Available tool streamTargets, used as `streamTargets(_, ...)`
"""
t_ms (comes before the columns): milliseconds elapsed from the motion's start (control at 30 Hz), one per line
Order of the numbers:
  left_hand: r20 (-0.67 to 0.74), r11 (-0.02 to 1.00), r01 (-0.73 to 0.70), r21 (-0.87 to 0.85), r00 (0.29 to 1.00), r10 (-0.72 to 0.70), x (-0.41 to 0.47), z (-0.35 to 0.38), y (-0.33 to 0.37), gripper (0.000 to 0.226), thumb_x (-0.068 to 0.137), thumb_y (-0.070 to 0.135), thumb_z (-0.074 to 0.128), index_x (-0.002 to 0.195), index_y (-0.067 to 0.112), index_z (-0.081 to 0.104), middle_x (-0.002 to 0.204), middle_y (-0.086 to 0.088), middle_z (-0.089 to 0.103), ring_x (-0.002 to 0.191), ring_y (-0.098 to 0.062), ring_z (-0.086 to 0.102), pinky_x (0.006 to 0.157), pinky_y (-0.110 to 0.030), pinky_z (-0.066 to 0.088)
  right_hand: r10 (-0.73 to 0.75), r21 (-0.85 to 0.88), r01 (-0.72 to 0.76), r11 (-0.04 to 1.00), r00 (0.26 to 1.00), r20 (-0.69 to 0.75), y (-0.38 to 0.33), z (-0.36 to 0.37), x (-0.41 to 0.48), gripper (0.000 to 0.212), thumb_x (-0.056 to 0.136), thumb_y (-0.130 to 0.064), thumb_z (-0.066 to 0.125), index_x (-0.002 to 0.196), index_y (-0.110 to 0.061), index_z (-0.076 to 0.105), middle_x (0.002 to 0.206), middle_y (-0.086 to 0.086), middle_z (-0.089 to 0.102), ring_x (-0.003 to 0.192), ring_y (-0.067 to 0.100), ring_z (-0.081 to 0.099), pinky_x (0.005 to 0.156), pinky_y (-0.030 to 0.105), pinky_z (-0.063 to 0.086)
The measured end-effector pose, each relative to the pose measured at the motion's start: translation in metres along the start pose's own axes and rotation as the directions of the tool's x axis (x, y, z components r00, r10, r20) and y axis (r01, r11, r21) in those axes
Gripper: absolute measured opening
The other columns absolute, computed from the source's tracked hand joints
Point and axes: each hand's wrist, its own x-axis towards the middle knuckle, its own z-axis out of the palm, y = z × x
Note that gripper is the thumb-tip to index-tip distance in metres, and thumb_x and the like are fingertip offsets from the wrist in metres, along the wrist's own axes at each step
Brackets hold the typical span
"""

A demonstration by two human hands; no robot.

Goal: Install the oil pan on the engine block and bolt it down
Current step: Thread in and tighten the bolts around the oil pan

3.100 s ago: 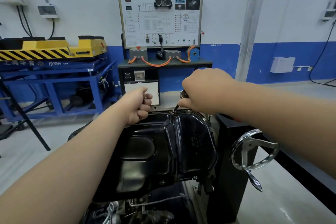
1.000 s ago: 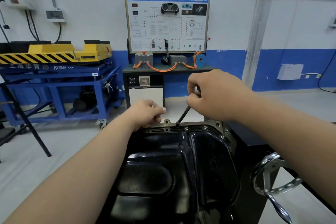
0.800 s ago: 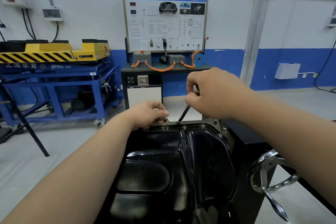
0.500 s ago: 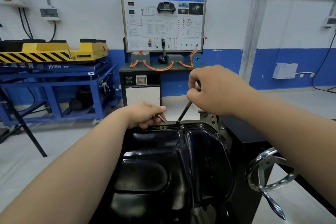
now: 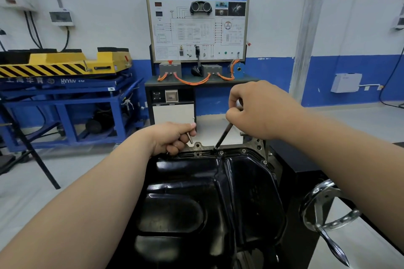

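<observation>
Black oil pan (image 5: 207,192) sits sump-up on the engine block (image 5: 253,144), flange lined up along the block's far edge. Right hand (image 5: 255,111) clenched round the handle of a thin driver (image 5: 223,135). Shaft leans to the left, tip on a fastener at the middle of the far flange edge. Left hand (image 5: 172,137) at the pan's far-left corner, fingers curled, thumb and forefinger pinching a spare bolt (image 5: 189,138). Cannot tell whether more lie in the fist. Seated bolts (image 5: 243,150) show along the far-right flange.

Step in hand, as judged: running down a far-edge bolt. To do it well:
- Bring the shaft upright over the head before turning. The lean invites the bit to slip or the thread to cross.
- Run snug only until every hole has its bolt, then tighten across the pan in turns so the flange draws down evenly.
- Start the spare bolt by fingers first.

Stand's handwheel (image 5: 328,207) lies near the right forearm, so mind it.
</observation>
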Motion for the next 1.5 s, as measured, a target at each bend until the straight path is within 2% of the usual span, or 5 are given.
streamTargets(200, 0.035, 0.921, -0.032, 0.389, 0.999, 0.02, -0.001, 0.009, 0.001, 0.026, 0.098, 0.027, 0.047, 0.094, 0.009, 0.066, 0.061, 0.004, 0.057, 0.038, -0.004, 0.032, 0.034, -0.015, 0.023, -0.001, 0.002, 0.001, 1.0, 1.0, 0.0, -0.002, 0.0, 0.002, 0.011, 0.08, -0.033, 0.049, 0.069, -0.031, 0.047, 0.072, -0.016, 0.05, 0.071, 0.005, 0.048, 0.063, 0.03, 0.045)
streamTargets(367, 0.0, 0.833, -0.014, 0.553, 1.0, 0.016, -0.003, 0.013, 0.003, 0.017, 0.089, 0.012, 0.056, 0.098, 0.011, 0.07, 0.074, 0.002, 0.07, 0.046, -0.007, 0.039, 0.039, -0.016, 0.031, -0.013, 0.011, 0.013, 1.0, 1.0, -0.021, -0.006, -0.005, 0.004, 0.011, 0.08, -0.031, 0.049, 0.07, -0.03, 0.047, 0.072, -0.014, 0.05, 0.07, 0.004, 0.047, 0.062, 0.031, 0.045)
streamTargets(900, -0.007, 0.763, -0.063, 0.643, 0.996, 0.088, -0.009, 0.013, 0.004, 0.016, 0.084, 0.015, 0.064, 0.095, 0.022, 0.073, 0.065, 0.011, 0.067, 0.057, -0.005, 0.05, 0.048, -0.016, 0.04, -0.038, 0.021, 0.039, 0.999, 0.998, -0.045, -0.015, -0.01, -0.002, 0.008, 0.079, -0.029, 0.049, 0.071, -0.029, 0.05, 0.062, -0.013, 0.048, 0.062, 0.005, 0.047, 0.052, 0.027, 0.039)
streamTargets(1300, -0.03, 0.604, -0.077, 0.793, 0.986, 0.165, -0.004, 0.014, 0.0, 0.004, 0.077, 0.032, 0.072, 0.079, 0.035, 0.071, 0.091, 0.011, 0.067, 0.088, -0.008, 0.058, 0.076, -0.025, 0.041, -0.057, 0.032, 0.059, 0.998, 0.997, -0.05, -0.021, -0.011, -0.003, 0.01, 0.079, -0.028, 0.049, 0.069, -0.029, 0.048, 0.063, -0.013, 0.049, 0.063, 0.006, 0.048, 0.053, 0.027, 0.039)
streamTargets(1500, 0.008, 0.588, -0.099, 0.803, 0.988, 0.155, -0.007, 0.013, 0.002, 0.007, 0.084, 0.029, 0.068, 0.084, 0.035, 0.069, 0.083, 0.018, 0.061, 0.081, -0.002, 0.053, 0.076, -0.023, 0.036, -0.154, -0.011, 0.155, 0.988, 0.988, 0.026, -0.026, -0.013, -0.006, 0.014, 0.082, -0.028, 0.05, 0.069, -0.031, 0.043, 0.066, -0.011, 0.053, 0.063, 0.005, 0.048, 0.057, 0.029, 0.044)
